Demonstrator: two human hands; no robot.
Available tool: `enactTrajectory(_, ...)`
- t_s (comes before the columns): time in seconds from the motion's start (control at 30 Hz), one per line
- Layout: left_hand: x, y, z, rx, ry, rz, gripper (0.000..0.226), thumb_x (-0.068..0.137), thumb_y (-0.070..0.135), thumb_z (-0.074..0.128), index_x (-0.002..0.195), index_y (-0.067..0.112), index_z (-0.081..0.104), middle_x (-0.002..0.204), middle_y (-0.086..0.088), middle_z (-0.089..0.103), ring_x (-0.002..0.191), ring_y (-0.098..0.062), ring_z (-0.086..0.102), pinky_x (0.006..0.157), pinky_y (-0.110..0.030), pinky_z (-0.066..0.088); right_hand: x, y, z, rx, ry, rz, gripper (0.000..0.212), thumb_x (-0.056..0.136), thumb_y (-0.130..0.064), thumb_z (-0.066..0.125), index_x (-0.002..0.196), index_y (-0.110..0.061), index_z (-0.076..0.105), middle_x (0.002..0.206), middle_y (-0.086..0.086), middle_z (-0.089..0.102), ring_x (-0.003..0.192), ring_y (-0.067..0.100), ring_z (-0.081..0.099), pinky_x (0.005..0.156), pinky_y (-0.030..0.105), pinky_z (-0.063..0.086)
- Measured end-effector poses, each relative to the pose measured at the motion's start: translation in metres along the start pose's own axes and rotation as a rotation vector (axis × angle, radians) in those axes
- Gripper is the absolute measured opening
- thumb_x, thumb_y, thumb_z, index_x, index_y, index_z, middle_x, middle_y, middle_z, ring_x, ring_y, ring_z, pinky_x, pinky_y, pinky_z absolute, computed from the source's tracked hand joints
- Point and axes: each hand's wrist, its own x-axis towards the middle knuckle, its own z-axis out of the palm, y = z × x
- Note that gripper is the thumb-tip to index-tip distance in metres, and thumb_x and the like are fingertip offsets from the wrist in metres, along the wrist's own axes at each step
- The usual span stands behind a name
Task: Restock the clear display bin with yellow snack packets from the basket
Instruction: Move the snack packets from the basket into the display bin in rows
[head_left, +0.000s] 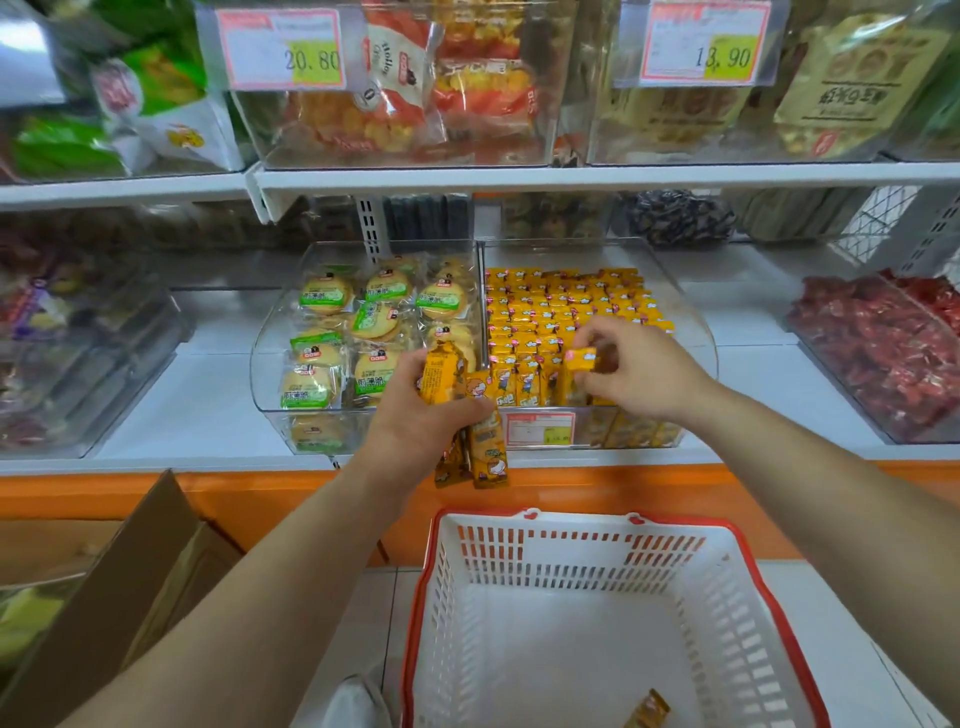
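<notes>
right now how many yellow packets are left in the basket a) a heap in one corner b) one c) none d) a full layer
b: the white basket holds a single yellow packet at its near edge, with bare floor elsewhere; the other packets are in the left hand, the right hand or the clear display bin.

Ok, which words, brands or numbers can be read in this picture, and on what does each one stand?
"20.80": left price tag, upper bin.
"13.90": right price tag, upper bin.
"Hollow": white and red packet in the upper bin; the rest is blurred.
Small price tag on the clear bin: too small to read.
Yellow packets, round cakes, brown bags: print too blurred to read.
</notes>
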Motion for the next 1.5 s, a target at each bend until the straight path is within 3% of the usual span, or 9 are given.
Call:
enactTrajectory(0.23,0.003,0.0,-0.002,-0.01,0.013,0.003,0.046,0.081,0.009,0.083,0.117,0.023,0.058,0.097,-0.01,0.077,0.086,-0.029,0.077,0.073,-0.049,0.064,-0.01,0.006,0.001,-0.301,-0.218,-0.013,0.024,0.094,-0.044,0.056,0.109,-0.03,0.068,0.103,-0.002,0.069,0.101,0.023,0.062,0.086,0.041,0.051)
enactTrajectory(0.33,0.002,-0.001,0.004,-0.027,-0.013,-0.012,0.045,0.081,0.009,0.083,0.115,0.024,0.058,0.097,-0.01,0.077,0.084,-0.03,0.077,0.068,-0.046,0.064,-0.031,0.001,0.0,-0.347,-0.068,-0.068,0.041,0.093,-0.044,0.058,0.132,-0.03,0.06,0.127,-0.003,0.061,0.12,0.023,0.052,0.101,0.042,0.043)
enactTrajectory(0.53,-0.004,-0.001,0.027,-0.056,-0.077,-0.001,0.038,0.081,0.009,0.083,0.11,0.023,0.062,0.093,-0.007,0.078,0.083,-0.026,0.077,0.063,-0.035,0.061,-0.075,-0.037,0.014,0.583,-0.127,0.056,0.04,0.094,-0.032,0.065,0.132,-0.038,0.052,0.098,-0.02,0.07,0.092,0.005,0.068,0.081,0.035,0.053)
enactTrajectory(0.73,-0.008,0.002,0.049,-0.068,-0.102,0.018,0.042,0.082,0.009,0.082,0.118,0.017,0.062,0.1,-0.013,0.076,0.094,-0.034,0.074,0.078,-0.049,0.063,-0.072,-0.037,0.013,0.809,-0.197,0.082,0.068,0.088,-0.023,0.075,0.137,-0.057,0.043,0.11,0.004,0.063,0.09,0.013,0.068,0.067,0.023,0.054)
enactTrajectory(0.9,-0.002,0.01,0.043,-0.063,-0.04,-0.068,0.047,0.088,0.013,0.077,0.129,0.013,0.053,0.106,-0.015,0.075,0.09,-0.031,0.077,0.078,-0.048,0.061,-0.062,-0.017,-0.003,0.937,-0.072,0.195,0.047,0.079,-0.01,0.073,0.112,-0.042,0.064,0.112,0.019,0.063,0.084,0.026,0.073,0.063,0.034,0.058)
enactTrajectory(1.03,0.002,0.014,0.033,-0.069,-0.004,-0.126,0.032,0.093,0.006,0.069,0.124,0.006,0.063,0.11,-0.018,0.075,0.084,-0.025,0.078,0.057,-0.035,0.06,-0.047,0.0,-0.008,0.722,0.251,0.197,0.04,0.074,-0.031,0.078,0.107,-0.043,0.057,0.116,-0.004,0.068,0.094,0.017,0.067,0.085,0.046,0.058)
enactTrajectory(1.13,0.004,0.014,0.029,-0.042,0.028,-0.151,0.022,0.091,0.005,0.068,0.113,0.005,0.068,0.108,-0.013,0.077,0.095,-0.031,0.076,0.067,-0.039,0.062,-0.029,-0.004,-0.001,0.623,0.381,0.04,0.039,0.082,-0.023,0.077,0.101,-0.045,0.05,0.095,-0.02,0.067,0.074,0.004,0.064,0.069,0.031,0.057)
enactTrajectory(1.23,0.002,0.014,0.027,-0.009,0.052,-0.141,0.024,0.09,0.005,0.07,0.113,-0.001,0.065,0.108,-0.024,0.073,0.095,-0.037,0.074,0.066,-0.041,0.061,-0.016,-0.01,0.009,0.329,0.325,-0.085,0.038,0.085,-0.025,0.075,0.104,-0.045,0.049,0.091,-0.014,0.065,0.074,0.002,0.063,0.06,0.017,0.047)
enactTrajectory(1.5,0.005,0.012,0.014,-0.003,0.123,-0.133,0.014,0.089,0.014,0.074,0.101,0.011,0.069,0.106,-0.021,0.075,0.1,-0.041,0.072,0.072,-0.047,0.063,-0.013,-0.003,0.031,-0.224,0.016,-0.104,0.04,0.093,-0.038,0.063,0.132,-0.031,0.055,0.126,-0.003,0.064,0.117,0.024,0.054,0.09,0.039,0.048)
